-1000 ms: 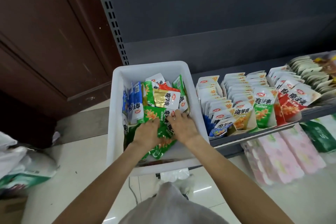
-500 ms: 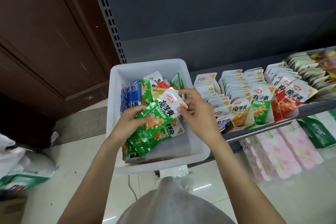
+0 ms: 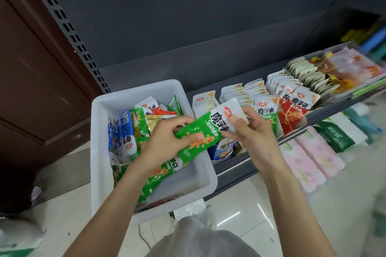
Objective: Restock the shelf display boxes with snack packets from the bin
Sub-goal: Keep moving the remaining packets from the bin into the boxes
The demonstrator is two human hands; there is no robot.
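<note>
A stack of green-and-white snack packets [image 3: 205, 131] is held above the right edge of the white plastic bin [image 3: 100, 152]. My left hand [image 3: 167, 140] grips the stack's green lower half, and my right hand [image 3: 252, 131] pinches its white top end. More green packets [image 3: 158, 175] lie in the bin below, with blue packets [image 3: 123, 135] standing along its left side. On the dark shelf [image 3: 236, 169] to the right stand open display boxes [image 3: 203, 106] filled with rows of white-topped packets; a green-labelled box [image 3: 266, 115] sits just behind my right hand.
A red-labelled display box [image 3: 292, 108] and further boxes of packets [image 3: 309, 75] run along the shelf to the right. Pink wrapped packs [image 3: 313, 156] and a green pack [image 3: 336, 137] lie below the shelf. A perforated upright [image 3: 66, 27] and brown door [image 3: 31, 69] stand at left.
Both hands have lifted the green packets out of the bin and carried them up and to the right, toward the display boxes. The view has swung slightly right.
</note>
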